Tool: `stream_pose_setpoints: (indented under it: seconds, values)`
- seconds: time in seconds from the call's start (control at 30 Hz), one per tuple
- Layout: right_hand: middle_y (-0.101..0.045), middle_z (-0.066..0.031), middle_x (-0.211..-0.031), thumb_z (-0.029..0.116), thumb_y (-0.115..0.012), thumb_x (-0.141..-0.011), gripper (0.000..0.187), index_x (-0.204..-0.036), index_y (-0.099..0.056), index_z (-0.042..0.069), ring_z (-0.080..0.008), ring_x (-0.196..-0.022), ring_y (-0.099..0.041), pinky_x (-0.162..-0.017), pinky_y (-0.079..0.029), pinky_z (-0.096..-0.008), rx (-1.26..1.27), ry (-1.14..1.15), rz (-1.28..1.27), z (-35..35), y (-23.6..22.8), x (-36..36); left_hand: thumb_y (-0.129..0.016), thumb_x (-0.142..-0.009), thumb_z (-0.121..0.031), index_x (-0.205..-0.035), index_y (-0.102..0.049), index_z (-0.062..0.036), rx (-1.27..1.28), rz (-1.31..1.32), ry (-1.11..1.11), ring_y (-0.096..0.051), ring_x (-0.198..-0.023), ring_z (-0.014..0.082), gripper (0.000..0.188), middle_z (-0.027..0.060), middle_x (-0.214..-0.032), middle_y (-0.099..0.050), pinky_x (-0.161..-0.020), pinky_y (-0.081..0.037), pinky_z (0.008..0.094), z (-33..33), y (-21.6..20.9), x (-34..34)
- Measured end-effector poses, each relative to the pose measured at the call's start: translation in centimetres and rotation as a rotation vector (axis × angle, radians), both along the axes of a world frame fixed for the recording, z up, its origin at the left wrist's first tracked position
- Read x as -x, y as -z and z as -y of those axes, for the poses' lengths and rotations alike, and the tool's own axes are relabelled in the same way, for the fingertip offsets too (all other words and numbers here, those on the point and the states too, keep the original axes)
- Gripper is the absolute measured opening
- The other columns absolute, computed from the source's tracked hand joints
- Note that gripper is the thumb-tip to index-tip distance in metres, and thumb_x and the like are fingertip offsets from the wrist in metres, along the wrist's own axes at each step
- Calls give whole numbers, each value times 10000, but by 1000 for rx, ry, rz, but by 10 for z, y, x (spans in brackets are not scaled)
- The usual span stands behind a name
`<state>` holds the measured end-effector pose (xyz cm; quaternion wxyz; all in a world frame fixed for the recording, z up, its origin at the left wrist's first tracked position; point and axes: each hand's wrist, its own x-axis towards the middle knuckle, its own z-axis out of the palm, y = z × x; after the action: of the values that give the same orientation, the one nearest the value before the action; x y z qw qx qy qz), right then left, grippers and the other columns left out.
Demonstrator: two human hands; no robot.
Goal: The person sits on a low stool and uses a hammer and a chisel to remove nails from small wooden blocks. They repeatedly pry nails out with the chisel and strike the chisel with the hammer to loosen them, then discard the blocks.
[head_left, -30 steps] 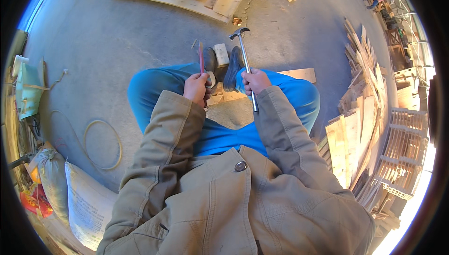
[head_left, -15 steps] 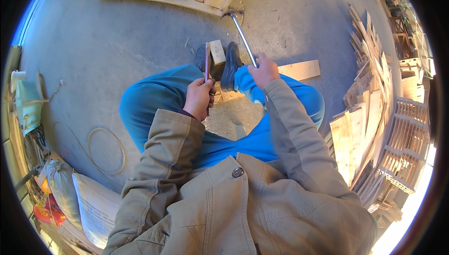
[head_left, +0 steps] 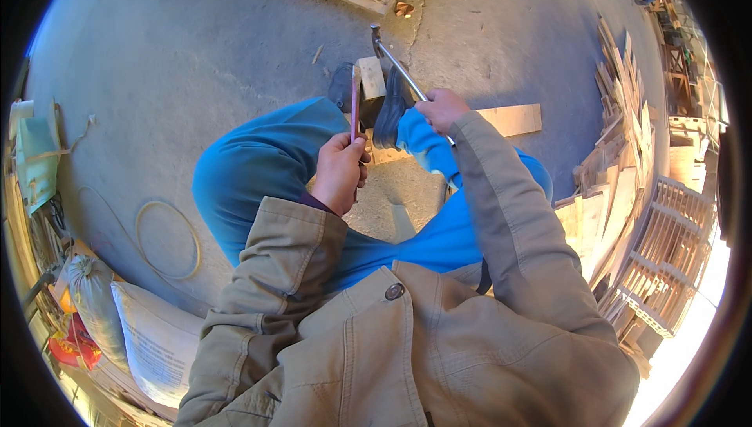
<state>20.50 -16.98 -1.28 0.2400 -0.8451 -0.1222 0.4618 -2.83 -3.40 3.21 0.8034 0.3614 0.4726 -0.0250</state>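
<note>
**Hammer raised over a wooden block, red-handled tool held upright**

The right hand (head_left: 440, 107) is wrapping its fingers tight around the metal shaft of a hammer (head_left: 395, 63), with the shaft running up and away from the fist toward the concrete floor (head_left: 196, 59); the hammer head is sitting at the far end, just above the top edge of a small wooden block (head_left: 370, 82). The left hand (head_left: 341, 170) is closing in a fist around the lower part of a slim red-handled tool (head_left: 355, 106), which is standing nearly upright out of the top of the grip, its upper end lying just beside the block's left side. Whether the tool's tip is touching the block cannot be told.

The block is resting just beyond both fists, between two dark shoes (head_left: 389, 117), and a pale plank (head_left: 513, 119) is lying on the floor just right of the hammer hand. Blue trouser legs are bending out to either side beneath the hands. Well to the right of the hammer grip, stacked wooden slats (head_left: 627, 137) are leaning together; well to the left of the tool grip, a coil of cord (head_left: 168, 240) is lying near a white sack (head_left: 157, 341).
</note>
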Motion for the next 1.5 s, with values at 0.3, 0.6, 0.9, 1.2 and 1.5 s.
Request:
stream_pose_setpoints:
  seconds: [0.3, 0.6, 0.9, 1.2, 1.5]
  values:
    - [-639, -99, -696, 209, -642, -922, 251, -869, -644, -36, -204, -534, -628, -500, -501, -368, 72, 26, -125, -46, 1, 18, -635, -996, -212, -1043, -539, -52, 154, 9, -24, -434, -456, 87, 192, 112, -871, -674, -403, -318, 251, -7, -5, -3]
    - [-663, -130, -725, 219, -663, -893, 270, -912, -671, -51, -222, -564, -643, -539, -517, -380, 71, -11, -37, -54, 14, 20, -645, -1008, -326, -1021, -577, -71, 423, 158, -43, -438, -474, 61, 264, 100, -895, -713, -418, -300, 220, 10, 6, -49]
    - [-653, -136, -690, 185, -668, -889, 264, -892, -637, -77, -212, -577, -641, -516, -505, -359, 2, 132, -153, -46, 16, 32, -652, -1004, -309, -1022, -554, -85, 345, 26, -7, -421, -488, 77, 245, 63, -854, -638, -421, -300, 237, 21, 12, -51]
    - [-642, -107, -733, 215, -644, -926, 248, -940, -646, -33, -193, -561, -599, -491, -473, -353, 14, 245, -231, -55, 15, 30, -642, -1011, -280, -1012, -599, -75, 558, 134, 6, -430, -461, 75, 210, 63, -829, -656, -403, -311, 242, 22, 15, -49]
    - [-635, -100, -729, 209, -648, -931, 233, -943, -653, -24, -183, -572, -587, -493, -468, -352, 31, 285, -199, -64, 13, 36, -638, -1006, -226, -991, -594, -68, 518, 139, -26, -434, -474, 67, 164, 48, -814, -646, -414, -312, 233, 21, 17, -49]
